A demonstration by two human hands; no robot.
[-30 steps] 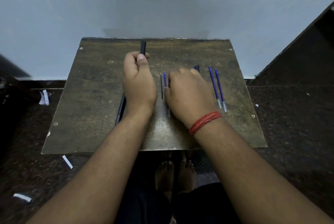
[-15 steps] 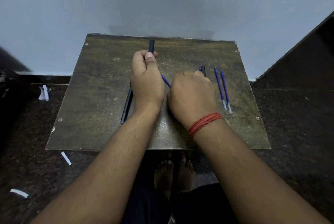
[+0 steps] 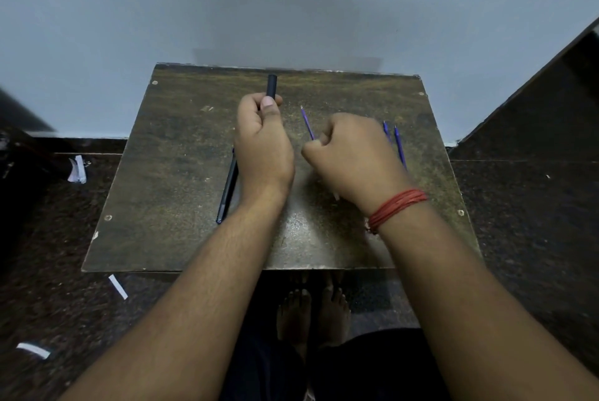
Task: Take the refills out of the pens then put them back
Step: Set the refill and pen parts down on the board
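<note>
Black pen barrel [image 3: 271, 85] clenched in left hand [image 3: 263, 144], axis toward 12 o'clock; blue refill [image 3: 307, 122], pinched in right hand [image 3: 355, 157], lies at barrel's 4 o'clock, tilted toward 11.

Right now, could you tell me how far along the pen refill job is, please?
Removal looks done: two blue refills lie loose on the board. In hand: the left hand grips a black pen barrel while the right hand holds a blue refill, not yet inserted. Left: those loose refills and the dark pen lying beside the left wrist.
</note>
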